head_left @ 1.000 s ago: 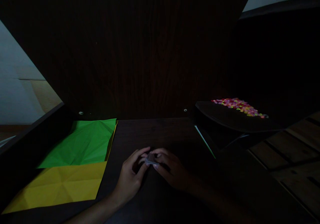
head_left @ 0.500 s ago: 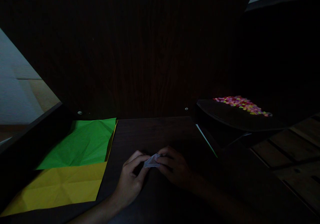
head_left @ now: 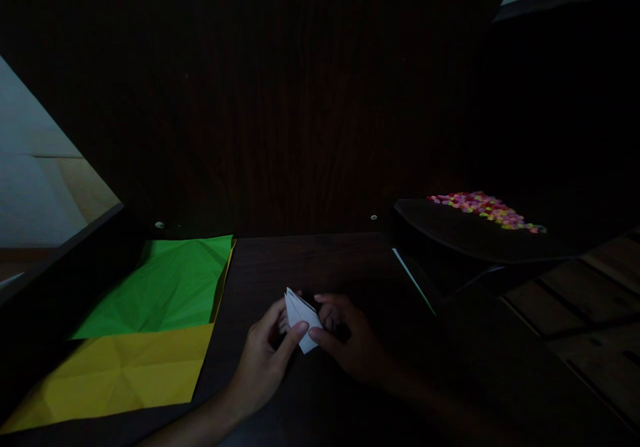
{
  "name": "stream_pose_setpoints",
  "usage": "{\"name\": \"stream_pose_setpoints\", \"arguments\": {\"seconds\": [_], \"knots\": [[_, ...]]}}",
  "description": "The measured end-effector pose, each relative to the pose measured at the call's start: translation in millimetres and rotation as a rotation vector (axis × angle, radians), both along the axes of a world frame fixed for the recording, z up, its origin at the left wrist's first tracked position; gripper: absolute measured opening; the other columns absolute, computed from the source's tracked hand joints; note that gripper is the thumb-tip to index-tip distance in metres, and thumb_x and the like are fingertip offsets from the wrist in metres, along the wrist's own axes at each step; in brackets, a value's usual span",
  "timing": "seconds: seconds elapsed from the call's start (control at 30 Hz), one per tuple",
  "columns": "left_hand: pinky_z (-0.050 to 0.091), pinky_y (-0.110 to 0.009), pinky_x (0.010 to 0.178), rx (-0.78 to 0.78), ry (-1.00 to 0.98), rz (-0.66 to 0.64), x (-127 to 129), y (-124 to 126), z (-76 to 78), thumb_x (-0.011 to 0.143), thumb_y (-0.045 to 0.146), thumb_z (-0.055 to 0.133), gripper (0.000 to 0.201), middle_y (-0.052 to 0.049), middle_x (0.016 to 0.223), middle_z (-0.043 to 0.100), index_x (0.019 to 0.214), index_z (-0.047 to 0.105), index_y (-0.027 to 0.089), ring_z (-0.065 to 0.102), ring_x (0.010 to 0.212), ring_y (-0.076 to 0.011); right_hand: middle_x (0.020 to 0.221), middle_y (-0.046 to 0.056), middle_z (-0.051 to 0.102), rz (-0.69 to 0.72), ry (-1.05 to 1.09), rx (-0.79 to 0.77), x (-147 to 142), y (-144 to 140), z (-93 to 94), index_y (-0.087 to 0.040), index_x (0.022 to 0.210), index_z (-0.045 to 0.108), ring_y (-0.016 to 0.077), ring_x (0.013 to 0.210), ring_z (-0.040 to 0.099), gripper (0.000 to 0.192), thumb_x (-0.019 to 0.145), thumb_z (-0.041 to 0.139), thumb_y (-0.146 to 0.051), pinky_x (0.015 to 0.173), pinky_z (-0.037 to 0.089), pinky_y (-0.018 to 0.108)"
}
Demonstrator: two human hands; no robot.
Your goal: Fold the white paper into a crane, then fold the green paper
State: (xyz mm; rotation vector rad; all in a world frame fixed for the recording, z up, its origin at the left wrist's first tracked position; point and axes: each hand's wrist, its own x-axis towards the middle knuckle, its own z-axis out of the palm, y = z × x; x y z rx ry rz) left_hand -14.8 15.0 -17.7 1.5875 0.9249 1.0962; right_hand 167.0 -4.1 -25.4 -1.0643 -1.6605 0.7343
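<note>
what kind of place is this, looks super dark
Probably a dim home craft or hobby desk. Creased green paper overlaps a yellow sheet on the dark wooden desk, both hands pinch a small folded white paper, and colourful beads lie on a side shelf.

Folded paper piece (head_left: 301, 318) sits between left hand (head_left: 265, 357) and right hand (head_left: 350, 340), over the table (head_left: 310, 260). Two flat sheets (head_left: 150, 327) lie left of the hands, one overlapping the other. Tray (head_left: 450, 234) with small beads (head_left: 483, 208) stands right and beyond the hands.
</note>
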Motion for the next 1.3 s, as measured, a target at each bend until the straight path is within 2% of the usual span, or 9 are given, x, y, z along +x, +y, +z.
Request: {"name": "stream_pose_setpoints", "arguments": {"seconds": [0.07, 0.13, 0.23, 0.33, 0.67, 0.8, 0.9, 1.07, 1.3], "knots": [[0.057, -0.03, 0.085, -0.028, -0.05, -0.004, 0.2, -0.4, -3.0, 0.089, 0.032, 0.063, 0.051, -0.005, 0.119, 0.07, 0.137, 0.049, 0.023, 0.069, 0.1, -0.0207, 0.076, -0.002, 0.059, 0.032, -0.023, -0.024, 0.1, -0.4, 4.0, -0.026, 0.122, 0.058, 0.0123, 0.063, 0.056, 0.038, 0.086, 0.065, -0.028, 0.062, 0.049, 0.025], [0.056, -0.033, 0.089, -0.009, -0.015, -0.004, -0.8, -0.4, -3.9, 0.089, 0.032, 0.062, 0.057, -0.007, 0.128, 0.066, 0.143, 0.044, 0.023, 0.069, 0.104, -0.0217, 0.078, -0.001, 0.06, 0.059, -0.061, -0.05, 0.6, -1.2, 8.3, -0.026, 0.124, 0.059, 0.0128, 0.065, 0.057, 0.037, 0.087, 0.063, -0.029, 0.064, 0.05, 0.026], [0.049, -0.039, 0.101, 0.1, 0.092, 0.026, -2.8, -0.3, -1.2, 0.09, 0.031, 0.061, 0.054, -0.009, 0.137, 0.06, 0.141, 0.048, 0.022, 0.06, 0.12, -0.0255, 0.1, 0.004, 0.068, 0.079, -0.108, -0.072, 1.1, -2.8, 13.9, -0.027, 0.129, 0.058, 0.0169, 0.084, 0.063, 0.039, 0.09, 0.059, -0.032, 0.077, 0.053, 0.031], [0.046, -0.038, 0.105, 0.17, 0.15, 0.011, -3.9, -0.7, 2.6, 0.093, 0.031, 0.057, 0.052, -0.01, 0.14, 0.056, 0.142, 0.048, 0.021, 0.054, 0.128, -0.0255, 0.119, 0.007, 0.067, 0.091, -0.138, -0.079, 1.0, -4.2, 17.4, -0.026, 0.133, 0.057, 0.0209, 0.104, 0.063, 0.041, 0.092, 0.056, -0.032, 0.091, 0.05, 0.036], [0.031, -0.039, 0.116, 0.059, 0.133, -0.097, -5.0, 0.7, 2.1, 0.096, 0.032, 0.054, 0.058, -0.008, 0.151, 0.043, 0.15, 0.033, 0.024, 0.042, 0.138, -0.0237, 0.129, 0.007, 0.064, 0.152, -0.014, -0.146, 1.5, -0.4, 15.5, -0.027, 0.133, 0.058, 0.0214, 0.115, 0.06, 0.039, 0.096, 0.052, -0.034, 0.099, 0.047, 0.036], [0.033, -0.04, 0.115, 0.012, 0.109, -0.118, -5.5, 1.2, 3.3, 0.095, 0.033, 0.055, 0.057, -0.007, 0.149, 0.046, 0.148, 0.036, 0.024, 0.045, 0.135, -0.0251, 0.097, 0.004, 0.069, 0.101, 0.007, -0.19, 1.0, 0.9, 13.9, -0.024, 0.13, 0.06, 0.0177, 0.088, 0.064, 0.038, 0.095, 0.051, -0.036, 0.082, 0.051, 0.032], [0.036, -0.04, 0.113, 0.008, 0.102, -0.142, -6.4, 1.1, 3.5, 0.094, 0.032, 0.057, 0.056, -0.007, 0.147, 0.049, 0.147, 0.038, 0.025, 0.05, 0.131, -0.026, 0.077, -0.001, 0.061, 0.094, 0.022, -0.203, 0.1, 1.9, 12.6, -0.023, 0.13, 0.059, 0.013, 0.069, 0.057, 0.038, 0.094, 0.051, -0.035, 0.068, 0.048, 0.026], [0.036, -0.042, 0.113, -0.001, 0.112, -0.192, -7.2, 1.5, 3.3, 0.094, 0.032, 0.056, 0.055, -0.007, 0.146, 0.05, 0.146, 0.039, 0.026, 0.05, 0.13, -0.0264, 0.071, -0.004, 0.057, 0.066, 0.134, -0.25, -3.6, 4.1, 10.6, -0.022, 0.119, 0.063, 0.0113, 0.064, 0.054, 0.031, 0.09, 0.057, -0.032, 0.062, 0.044, 0.024], [0.033, -0.041, 0.114, 0.007, 0.198, -0.319, -7.9, 3.6, 2.7, 0.095, 0.033, 0.055, 0.052, -0.006, 0.146, 0.051, 0.145, 0.041, 0.027, 0.047, 0.134, -0.0265, 0.066, -0.003, 0.058, -0.039, 0.268, -0.304, -7.4, 5.4, 15.2, -0.019, 0.083, 0.061, 0.0112, 0.057, 0.055, 0.018, 0.081, 0.067, -0.036, 0.054, 0.044, 0.022]]}}
